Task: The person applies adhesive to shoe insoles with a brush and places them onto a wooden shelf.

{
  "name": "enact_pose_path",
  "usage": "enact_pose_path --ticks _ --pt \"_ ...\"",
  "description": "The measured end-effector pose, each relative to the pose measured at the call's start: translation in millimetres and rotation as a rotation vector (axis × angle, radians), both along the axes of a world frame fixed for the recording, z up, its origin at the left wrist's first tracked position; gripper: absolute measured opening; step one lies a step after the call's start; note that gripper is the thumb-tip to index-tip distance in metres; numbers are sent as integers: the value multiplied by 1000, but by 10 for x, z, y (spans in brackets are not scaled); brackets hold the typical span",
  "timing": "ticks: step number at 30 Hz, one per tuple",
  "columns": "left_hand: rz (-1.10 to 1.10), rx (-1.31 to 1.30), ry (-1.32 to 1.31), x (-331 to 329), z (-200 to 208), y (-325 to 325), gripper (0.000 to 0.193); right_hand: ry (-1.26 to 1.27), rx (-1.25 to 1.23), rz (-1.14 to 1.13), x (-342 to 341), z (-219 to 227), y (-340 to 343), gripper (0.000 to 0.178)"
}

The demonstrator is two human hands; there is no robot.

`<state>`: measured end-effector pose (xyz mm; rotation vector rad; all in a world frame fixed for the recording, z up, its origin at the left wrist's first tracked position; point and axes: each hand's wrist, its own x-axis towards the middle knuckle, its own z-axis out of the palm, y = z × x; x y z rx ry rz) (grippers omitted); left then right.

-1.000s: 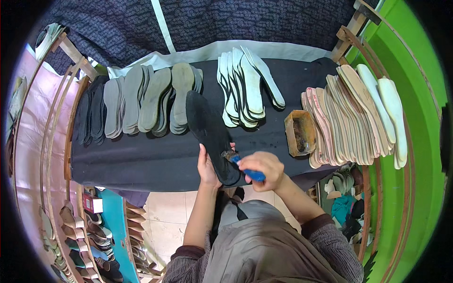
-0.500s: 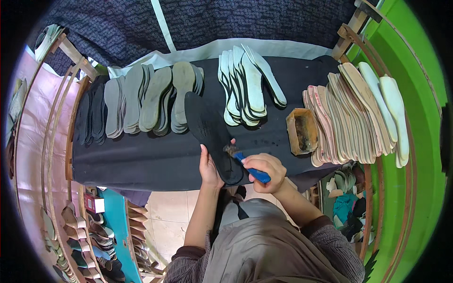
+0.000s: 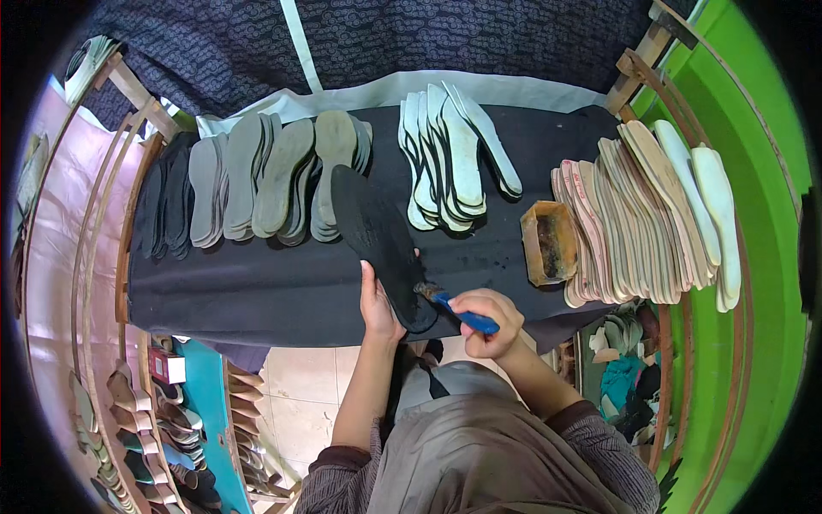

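Note:
My left hand [image 3: 378,301] grips a black shoe sole [image 3: 377,224] near its lower end, thumb on the left edge and a fingertip showing at the right edge. The sole slants up to the left above the table. In my right hand [image 3: 490,324] is a brush with a blue handle [image 3: 476,320], fingers wrapped round it. Its bristles [image 3: 425,290] touch the right side of the sole's lower part. A yellowish-brown open tub [image 3: 550,244] with dark stains inside stands to the right of the brush.
Grey and black soles [image 3: 248,176] lie in overlapping rows at the table's left. White-topped soles [image 3: 443,158] are fanned in the middle, and a long row of beige ones [image 3: 634,214] lines the right. Dark cloth [image 3: 223,295] covers the table. Shoes [image 3: 184,428] fill racks at lower left.
The brush has moved down along the sole with my right hand, closer to its lower end. My left hand and the sole have shifted only slightly left.

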<state>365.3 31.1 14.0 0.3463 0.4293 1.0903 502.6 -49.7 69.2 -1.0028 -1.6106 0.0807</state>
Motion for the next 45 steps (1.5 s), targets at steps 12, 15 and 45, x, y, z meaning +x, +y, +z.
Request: enact_pose_path --ticks 12,15,45 --pt "7 -53 -71 13 -34 14 62 -157 22 226 0 -12 -95 25" --pt "-12 -39 -49 6 -14 2 63 -83 -27 257 23 27 -113 27" --pt "-22 44 -116 -23 -26 459 61 -72 75 104 7 28 203 25"
